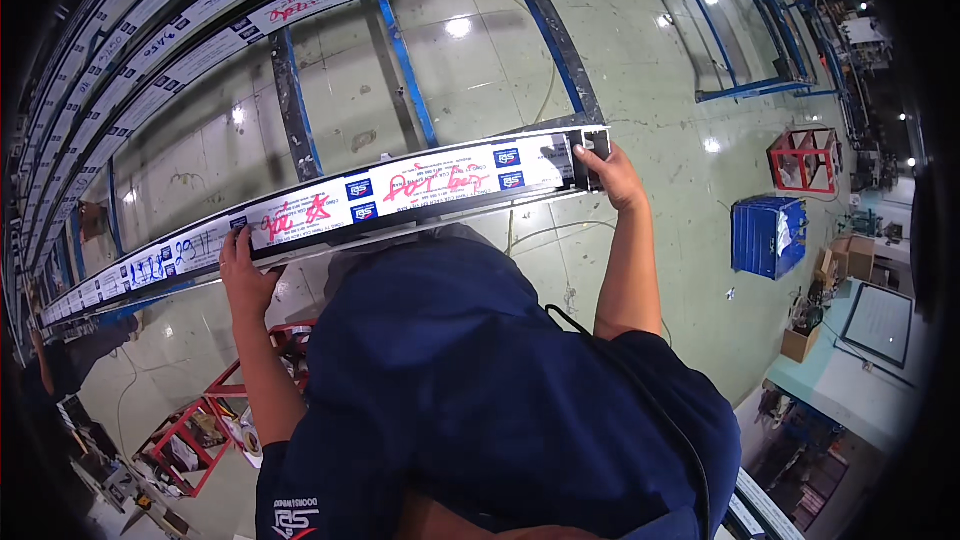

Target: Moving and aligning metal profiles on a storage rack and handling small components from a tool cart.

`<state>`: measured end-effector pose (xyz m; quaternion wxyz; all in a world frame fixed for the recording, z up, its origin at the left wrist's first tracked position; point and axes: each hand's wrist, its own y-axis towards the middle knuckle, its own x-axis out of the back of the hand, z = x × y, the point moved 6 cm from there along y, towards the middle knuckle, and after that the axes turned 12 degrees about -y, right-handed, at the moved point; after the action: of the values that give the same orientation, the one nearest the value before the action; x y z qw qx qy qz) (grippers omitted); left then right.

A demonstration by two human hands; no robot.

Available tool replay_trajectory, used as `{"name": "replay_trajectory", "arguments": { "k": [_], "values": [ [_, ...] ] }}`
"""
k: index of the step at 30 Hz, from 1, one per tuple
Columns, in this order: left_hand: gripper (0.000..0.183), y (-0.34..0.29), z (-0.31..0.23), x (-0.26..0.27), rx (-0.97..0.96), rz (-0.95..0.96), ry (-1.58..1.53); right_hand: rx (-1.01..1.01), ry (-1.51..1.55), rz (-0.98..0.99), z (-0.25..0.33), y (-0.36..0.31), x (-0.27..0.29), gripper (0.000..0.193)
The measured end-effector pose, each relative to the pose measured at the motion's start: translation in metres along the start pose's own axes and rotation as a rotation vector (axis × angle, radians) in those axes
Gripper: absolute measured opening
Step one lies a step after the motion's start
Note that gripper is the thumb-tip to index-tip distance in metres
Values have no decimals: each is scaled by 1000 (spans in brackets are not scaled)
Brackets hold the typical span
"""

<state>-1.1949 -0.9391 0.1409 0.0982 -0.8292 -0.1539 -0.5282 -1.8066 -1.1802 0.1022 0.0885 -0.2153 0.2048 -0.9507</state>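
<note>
your way forward barred by the long wrapped profile (440, 185), rack crossbars (406, 70) beyond it with gaps between, more profiles (160, 40) blocking upper left, open floor (690, 250) from your right hand (615, 178) to the blue crate (757, 240)

We look from the head, above and behind the fingers (242, 237), facing down over them at close range.

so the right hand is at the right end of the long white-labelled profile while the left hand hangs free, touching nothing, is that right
Not quite: the left hand is not hanging free; the head view shows it on the long white-labelled profile too, partway along. The right hand is indeed at the right end.
</note>
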Motion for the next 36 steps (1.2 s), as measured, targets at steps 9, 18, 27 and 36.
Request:
{"name": "replay_trajectory", "arguments": {
  "k": [9, 18, 27, 36],
  "values": [
    [88, -2, 2, 2, 12, -11, 4, -93, -172, 34, 16, 10, -1, 49],
    [92, -6, 4, 0, 13, -7, 20, -111, -276, 23, 6, 21, 4, 51],
    [101, 0, -5, 4, 74, 85, 7, -56, -257, -26, 21, 10, 4, 72],
    [71, 41, -168, -16, -517, 128, -288, -97, -42, -651, -2, -47, 0, 115]
  ]
}}
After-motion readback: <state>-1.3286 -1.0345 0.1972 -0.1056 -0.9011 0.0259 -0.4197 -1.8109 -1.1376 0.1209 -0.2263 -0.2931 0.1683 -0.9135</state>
